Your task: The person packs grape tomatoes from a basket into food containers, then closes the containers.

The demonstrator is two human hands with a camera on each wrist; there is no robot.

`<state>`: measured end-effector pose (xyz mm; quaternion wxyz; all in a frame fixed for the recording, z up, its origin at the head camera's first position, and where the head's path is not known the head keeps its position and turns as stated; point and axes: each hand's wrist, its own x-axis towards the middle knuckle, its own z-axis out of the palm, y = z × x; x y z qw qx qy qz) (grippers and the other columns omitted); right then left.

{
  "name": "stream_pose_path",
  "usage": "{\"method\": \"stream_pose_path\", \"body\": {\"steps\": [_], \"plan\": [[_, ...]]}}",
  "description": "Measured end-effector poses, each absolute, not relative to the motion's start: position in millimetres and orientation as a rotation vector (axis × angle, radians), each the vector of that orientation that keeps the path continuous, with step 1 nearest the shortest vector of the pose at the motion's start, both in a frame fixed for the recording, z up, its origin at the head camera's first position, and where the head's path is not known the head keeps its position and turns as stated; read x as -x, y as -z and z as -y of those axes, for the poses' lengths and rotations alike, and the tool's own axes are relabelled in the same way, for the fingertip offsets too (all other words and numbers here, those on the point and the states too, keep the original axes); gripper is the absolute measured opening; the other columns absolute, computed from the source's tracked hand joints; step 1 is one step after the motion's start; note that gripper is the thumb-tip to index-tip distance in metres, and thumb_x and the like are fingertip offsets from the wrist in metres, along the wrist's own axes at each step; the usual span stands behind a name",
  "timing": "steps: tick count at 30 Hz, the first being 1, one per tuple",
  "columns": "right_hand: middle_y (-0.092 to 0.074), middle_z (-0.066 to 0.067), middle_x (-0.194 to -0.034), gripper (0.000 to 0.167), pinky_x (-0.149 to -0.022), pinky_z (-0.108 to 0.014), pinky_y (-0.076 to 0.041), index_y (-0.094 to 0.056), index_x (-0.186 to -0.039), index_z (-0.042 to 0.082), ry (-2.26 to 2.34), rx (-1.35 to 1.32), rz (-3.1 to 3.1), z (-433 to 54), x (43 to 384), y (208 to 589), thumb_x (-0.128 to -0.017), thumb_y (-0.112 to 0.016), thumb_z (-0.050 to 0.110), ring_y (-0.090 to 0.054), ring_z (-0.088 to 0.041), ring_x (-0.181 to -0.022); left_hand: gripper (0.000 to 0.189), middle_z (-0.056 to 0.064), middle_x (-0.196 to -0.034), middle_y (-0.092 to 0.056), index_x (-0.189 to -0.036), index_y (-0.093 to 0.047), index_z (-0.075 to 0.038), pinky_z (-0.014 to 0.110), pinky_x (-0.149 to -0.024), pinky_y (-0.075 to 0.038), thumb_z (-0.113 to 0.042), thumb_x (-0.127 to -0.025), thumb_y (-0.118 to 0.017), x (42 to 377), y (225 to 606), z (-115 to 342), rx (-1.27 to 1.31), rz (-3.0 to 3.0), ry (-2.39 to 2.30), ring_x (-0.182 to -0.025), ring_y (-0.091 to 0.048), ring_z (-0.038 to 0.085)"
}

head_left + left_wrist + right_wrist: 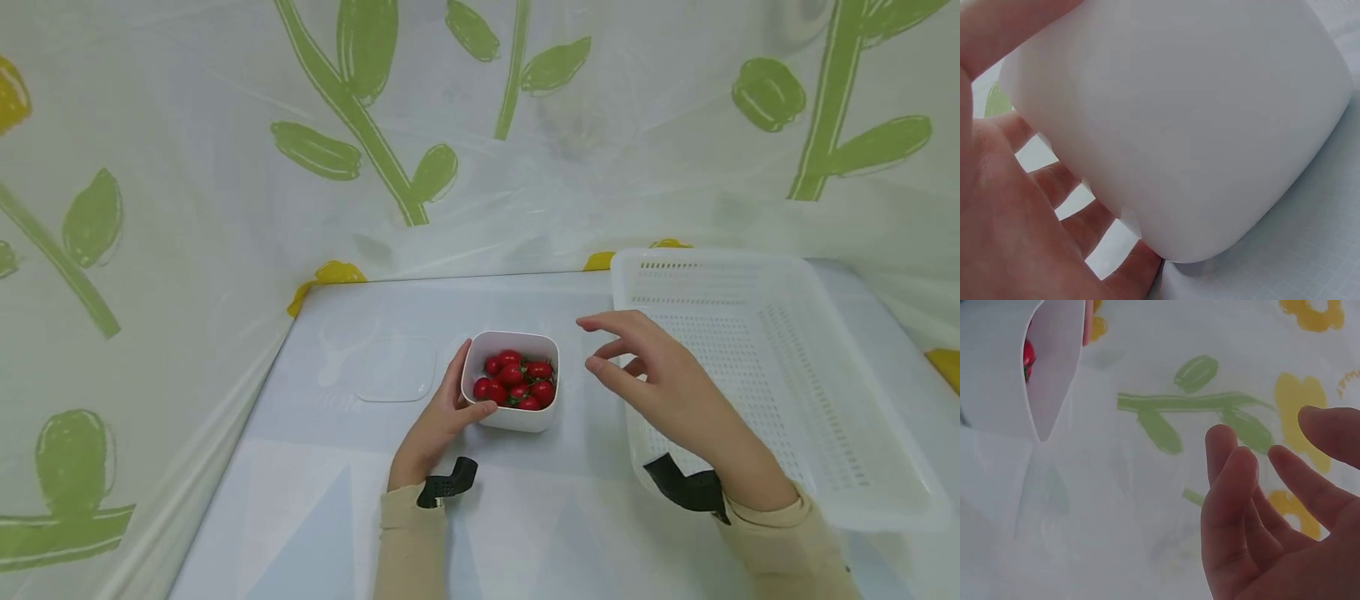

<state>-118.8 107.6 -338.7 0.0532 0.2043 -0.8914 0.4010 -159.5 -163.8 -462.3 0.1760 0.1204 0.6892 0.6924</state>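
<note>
A white square container (510, 421) with rounded corners stands on the table, holding several red cherry tomatoes (513, 375), some with green stems. My left hand (442, 408) grips its left side, the thumb lying at the near rim and the fingers along the side wall. In the left wrist view, the fingers spread against the container's wall (1197, 125). To the right of the container, my right hand (660, 379) is raised with bent, loosely parted fingers and nothing between them. The right wrist view shows the same hand (1285, 525) apart from the container (1054, 375).
A large white perforated basket (885, 400) lies on the right, partly behind my right hand and forearm. Flat on the table to the left is a clear square lid (395, 368). A white sheet (225, 150) with green leaf prints hangs behind the table.
</note>
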Motion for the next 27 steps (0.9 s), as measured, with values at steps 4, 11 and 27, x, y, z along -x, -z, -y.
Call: {"method": "stream_pose_path", "body": {"steps": [4, 11, 27], "plan": [[-0.044, 0.016, -0.121, 0.038, -0.067, -0.027, -0.046, -0.044, -0.126, 0.034, -1.198, -0.607, 2.792, -122.3, 121.1, 335.2, -0.089, -0.053, 0.035, -0.055, -0.005, -0.093, 0.082, -0.007, -0.148, -0.009, -0.143, -0.007, -0.034, 0.048, -0.102, -0.021, -0.012, -0.084, -0.06, 159.1, 461.8, 164.0, -0.341, -1.962, -1.956, -0.134, -0.009, 0.019], [-0.042, 0.011, -0.125, 0.043, -0.064, -0.031, -0.05, -0.04, -0.128, 0.035, -1.243, -0.515, 2.926, -153.9, 128.8, 337.1, -0.087, -0.053, 0.038, -0.055, -0.012, -0.096, 0.082, -0.011, -0.147, -0.009, -0.142, -0.008, -0.036, 0.048, -0.102, -0.019, -0.013, -0.084, -0.061, 158.8, 460.4, 163.6, -0.314, -1.99, -1.946, -0.134, -0.009, 0.017], [-0.049, 0.0, -0.119, 0.048, -0.067, -0.031, -0.047, -0.039, -0.13, 0.028, -1.253, -0.586, 3.247, -219.5, 152.2, 372.5, -0.086, -0.055, 0.039, -0.059, -0.016, -0.083, 0.082, -0.013, -0.147, -0.008, -0.143, -0.007, -0.034, 0.046, -0.103, -0.021, -0.012, -0.084, -0.06, 158.3, 457.5, 161.3, -0.313, -1.961, -1.957, -0.134, -0.01, 0.019]]}}
